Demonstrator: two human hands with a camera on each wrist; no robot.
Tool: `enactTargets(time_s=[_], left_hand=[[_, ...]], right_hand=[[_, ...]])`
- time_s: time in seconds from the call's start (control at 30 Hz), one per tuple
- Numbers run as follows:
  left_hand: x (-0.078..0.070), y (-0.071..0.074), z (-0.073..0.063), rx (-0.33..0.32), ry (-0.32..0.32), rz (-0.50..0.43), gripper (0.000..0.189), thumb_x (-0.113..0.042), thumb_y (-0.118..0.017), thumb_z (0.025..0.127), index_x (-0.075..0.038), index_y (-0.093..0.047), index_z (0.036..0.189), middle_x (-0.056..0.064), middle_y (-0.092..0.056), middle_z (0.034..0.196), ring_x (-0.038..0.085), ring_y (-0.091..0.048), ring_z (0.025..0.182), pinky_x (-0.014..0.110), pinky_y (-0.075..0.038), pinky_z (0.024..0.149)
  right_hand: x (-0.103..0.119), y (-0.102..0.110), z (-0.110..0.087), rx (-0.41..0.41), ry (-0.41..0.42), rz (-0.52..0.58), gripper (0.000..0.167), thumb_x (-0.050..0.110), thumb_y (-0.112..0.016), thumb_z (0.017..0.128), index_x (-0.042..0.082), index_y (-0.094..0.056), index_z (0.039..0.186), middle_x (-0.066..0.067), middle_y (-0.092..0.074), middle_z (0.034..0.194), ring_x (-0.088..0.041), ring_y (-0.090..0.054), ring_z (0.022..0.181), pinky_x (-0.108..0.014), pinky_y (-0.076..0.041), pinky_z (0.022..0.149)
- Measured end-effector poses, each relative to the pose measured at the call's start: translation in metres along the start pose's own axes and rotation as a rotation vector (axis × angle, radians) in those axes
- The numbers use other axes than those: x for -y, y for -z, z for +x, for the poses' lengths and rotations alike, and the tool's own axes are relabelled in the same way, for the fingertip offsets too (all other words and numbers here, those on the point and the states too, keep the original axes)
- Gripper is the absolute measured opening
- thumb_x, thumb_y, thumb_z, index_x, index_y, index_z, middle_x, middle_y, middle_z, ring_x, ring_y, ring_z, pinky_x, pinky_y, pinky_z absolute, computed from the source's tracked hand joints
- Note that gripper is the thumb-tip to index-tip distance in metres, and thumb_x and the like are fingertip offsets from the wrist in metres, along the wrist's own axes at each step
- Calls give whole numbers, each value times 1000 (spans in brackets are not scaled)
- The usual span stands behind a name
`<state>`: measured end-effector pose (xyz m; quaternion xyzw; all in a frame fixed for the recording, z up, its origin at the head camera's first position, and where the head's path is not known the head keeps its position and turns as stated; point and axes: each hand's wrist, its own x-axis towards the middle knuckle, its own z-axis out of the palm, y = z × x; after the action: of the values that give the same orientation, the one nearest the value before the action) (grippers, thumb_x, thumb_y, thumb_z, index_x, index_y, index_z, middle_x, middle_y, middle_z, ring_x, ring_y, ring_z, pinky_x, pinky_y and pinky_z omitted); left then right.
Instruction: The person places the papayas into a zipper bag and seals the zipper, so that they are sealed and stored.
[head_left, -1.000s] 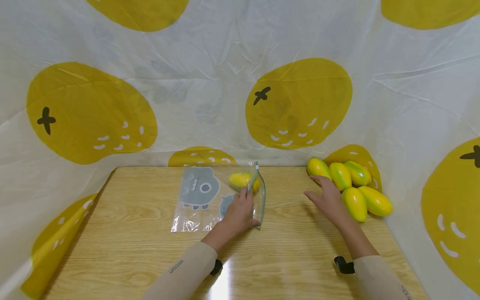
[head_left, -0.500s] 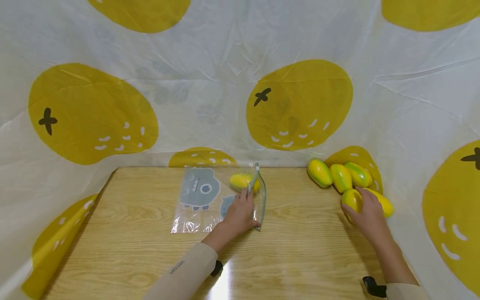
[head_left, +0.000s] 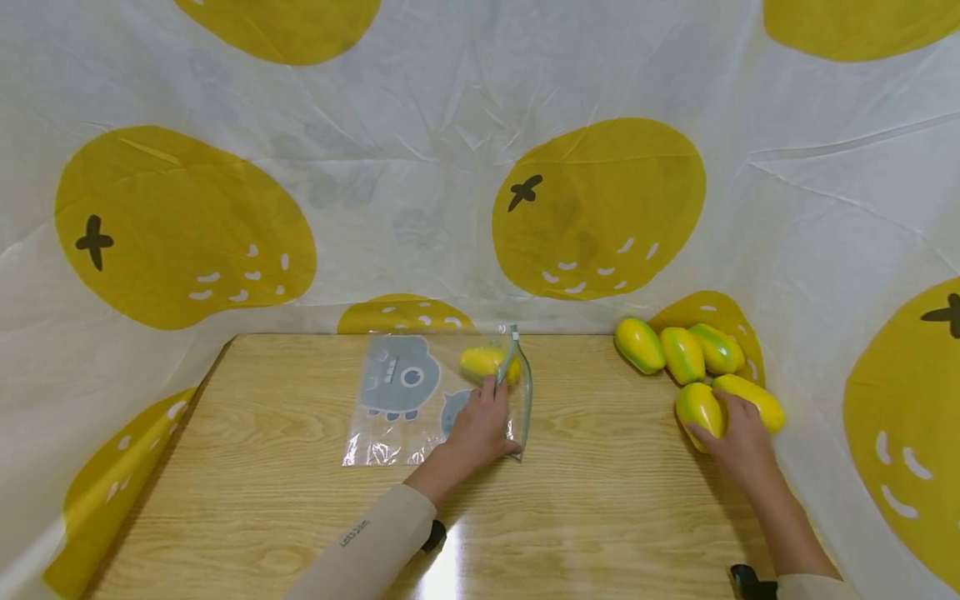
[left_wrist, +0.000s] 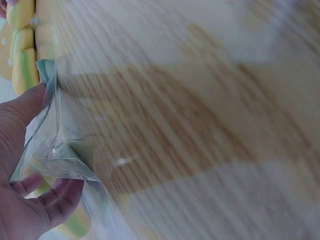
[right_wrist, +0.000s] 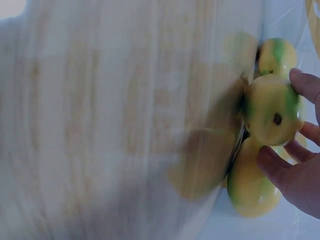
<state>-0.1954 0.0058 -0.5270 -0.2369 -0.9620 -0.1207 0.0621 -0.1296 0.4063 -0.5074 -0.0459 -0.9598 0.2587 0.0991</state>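
My left hand [head_left: 474, 429] holds the mouth of a clear zip bag [head_left: 401, 379] with blue-grey monster prints, lying on the table. In the left wrist view, thumb and fingers [left_wrist: 62, 200] stand apart at the bag's edges, spreading its mouth. Inside the bag lies one yellow mango [head_left: 480, 362]. Over at the right, my right hand [head_left: 742, 433] grips another mango [head_left: 697, 408], yellow with green, thumb on the near side and fingers on the far side. The right wrist view shows this mango's dark stem end [right_wrist: 277, 119] between the fingertips.
Behind the right hand, several more mangoes [head_left: 639, 346] cluster in the table's back right corner, one of them [head_left: 753, 402] just beside the gripped one. A white cloth [head_left: 420, 208] with large yellow fruit prints surrounds the wooden table [head_left: 585, 500] at the back and sides.
My right hand has moved from the left of the pile to the front mango and taken hold of it; that mango has shifted slightly toward me and left. The left hand and bag have stayed.
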Motion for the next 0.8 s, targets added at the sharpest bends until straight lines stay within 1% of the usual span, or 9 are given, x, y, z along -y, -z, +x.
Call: enactTargets(time_s=[0.2,0.37,0.5,0.7,0.8], left_hand=[[-1,1,0,13,7,-20,123,-56,-96,61,3,-38,152,16,-46,139,33,-62,109,39,-62,80],[-1,1,0,13,12,-25,122,-55,-97,61,3,-39,151,16,-46,138,33,-63,108,40,-62,79],[-1,2,0,15,13,-28,122,-55,-97,61,2,-39,151,16,-47,137,33,-63,107,40,-62,79],[-1,2,0,24,10,-17,121,-57,-95,62,3,-39,151,16,-46,139,33,-63,108,39,-62,78],[-1,3,0,23,14,-22,121,-57,-96,62,2,-39,151,16,-46,139,33,-63,109,39,-62,77]], right_hand=[[-3,-4,-1,30,-7,18,78,16,-77,92,-18,-31,146,-47,-32,139,-63,-34,126,-75,-34,97],[-7,-6,1,48,23,10,81,11,-78,90,-22,-29,146,-49,-35,139,-65,-36,125,-75,-34,97],[-7,-6,0,45,54,21,79,10,-76,91,-22,-30,146,-48,-38,139,-64,-38,125,-73,-35,97],[2,-4,-2,18,108,62,76,11,-76,92,-16,-33,148,-44,-40,141,-61,-40,126,-72,-35,97],[9,-2,-1,33,138,74,75,14,-75,93,-14,-34,150,-44,-40,143,-61,-40,128,-73,-35,98]])
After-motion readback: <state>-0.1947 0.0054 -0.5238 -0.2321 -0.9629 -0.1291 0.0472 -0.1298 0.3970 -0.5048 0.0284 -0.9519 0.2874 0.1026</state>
